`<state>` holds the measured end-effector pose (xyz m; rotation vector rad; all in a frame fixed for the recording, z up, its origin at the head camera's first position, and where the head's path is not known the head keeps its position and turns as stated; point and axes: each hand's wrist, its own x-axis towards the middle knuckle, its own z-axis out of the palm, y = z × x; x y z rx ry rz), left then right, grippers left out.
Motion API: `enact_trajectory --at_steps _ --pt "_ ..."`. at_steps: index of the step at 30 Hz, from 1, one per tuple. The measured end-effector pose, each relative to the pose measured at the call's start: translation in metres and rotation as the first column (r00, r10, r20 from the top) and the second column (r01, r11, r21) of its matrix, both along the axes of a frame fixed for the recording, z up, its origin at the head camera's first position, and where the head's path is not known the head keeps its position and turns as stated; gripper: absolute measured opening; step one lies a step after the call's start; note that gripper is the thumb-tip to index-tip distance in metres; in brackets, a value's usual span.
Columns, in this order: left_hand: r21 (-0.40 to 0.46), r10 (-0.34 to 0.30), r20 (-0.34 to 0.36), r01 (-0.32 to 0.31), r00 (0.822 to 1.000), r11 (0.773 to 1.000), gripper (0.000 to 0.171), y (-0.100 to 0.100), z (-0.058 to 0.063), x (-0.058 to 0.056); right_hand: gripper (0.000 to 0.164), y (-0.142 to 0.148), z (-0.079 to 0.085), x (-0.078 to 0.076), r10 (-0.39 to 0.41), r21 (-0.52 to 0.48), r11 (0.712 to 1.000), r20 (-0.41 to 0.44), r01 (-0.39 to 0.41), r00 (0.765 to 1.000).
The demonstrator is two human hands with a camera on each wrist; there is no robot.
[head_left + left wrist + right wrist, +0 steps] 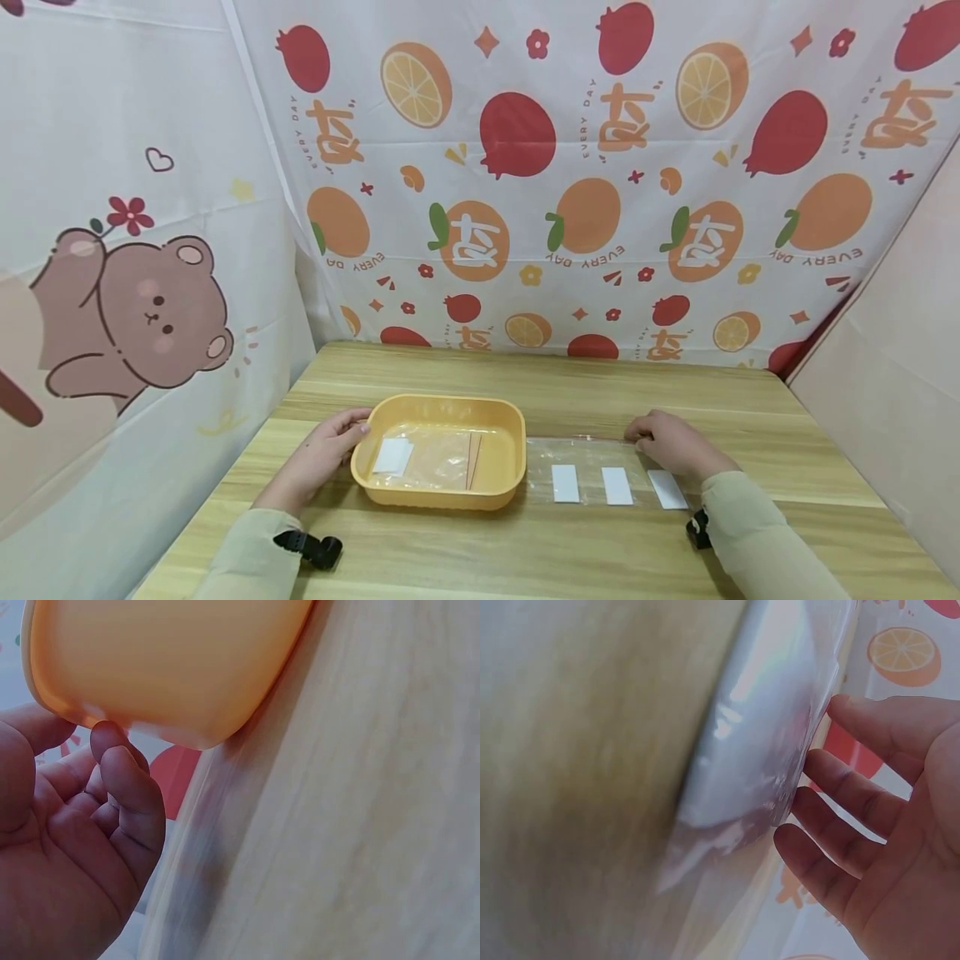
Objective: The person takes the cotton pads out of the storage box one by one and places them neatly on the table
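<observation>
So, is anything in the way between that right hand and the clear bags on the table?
Nothing visible is. The right hand is at the far edge of the clear bags, its fingertips apparently touching the plastic. The yellow tray stands at the bags' other end, not between.

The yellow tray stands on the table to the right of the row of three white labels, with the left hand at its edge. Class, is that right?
Not quite: the side is wrong. As the head view shows, the yellow tray stands on the table to the left of the row of three white labels, with the left hand at its edge.
</observation>
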<state>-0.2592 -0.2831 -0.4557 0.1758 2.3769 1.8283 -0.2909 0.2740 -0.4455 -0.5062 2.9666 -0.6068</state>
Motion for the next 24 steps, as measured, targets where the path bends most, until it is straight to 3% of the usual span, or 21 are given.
enact_trajectory --at_steps 9,16,21,24 --pt "-0.006 0.025 0.013 -0.025 1.000 1.000 0.048 -0.001 -0.004 0.000 0.021 -0.016 0.008 -0.001 -0.004 -0.034 0.999 -0.004 0.004 1.000" --pt "-0.005 0.019 0.008 -0.019 1.000 1.000 0.048 -0.001 -0.005 -0.001 0.026 -0.050 0.022 0.002 0.072 -0.070 0.995 -0.042 -0.074 0.997" --pt "-0.008 0.020 0.005 -0.020 1.000 1.000 0.049 -0.001 -0.005 -0.002 0.029 -0.082 0.040 0.010 0.121 -0.165 0.978 -0.040 -0.126 0.992" --pt "-0.009 0.020 0.003 -0.020 1.000 1.000 0.049 -0.002 -0.004 -0.003 0.030 -0.102 0.051 0.014 0.155 -0.266 0.952 0.002 -0.149 0.988"
